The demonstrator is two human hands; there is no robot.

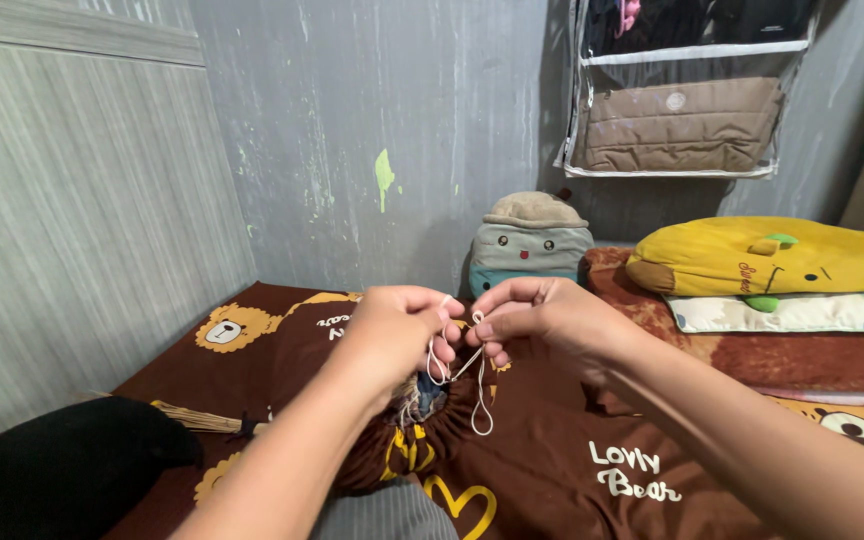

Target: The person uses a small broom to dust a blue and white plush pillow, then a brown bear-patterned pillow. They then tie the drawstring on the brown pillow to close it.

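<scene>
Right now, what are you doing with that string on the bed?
A person is sitting on a bed, and both hands are up close together over a brown sheet with bears on it. The left hand and the right hand each pinch a thin white cord, which hangs down in loops between them. The cord comes out of the gathered, bunched edge of the brown fabric just below the hands. A small plush toy and a yellow pillow sit behind.
</scene>
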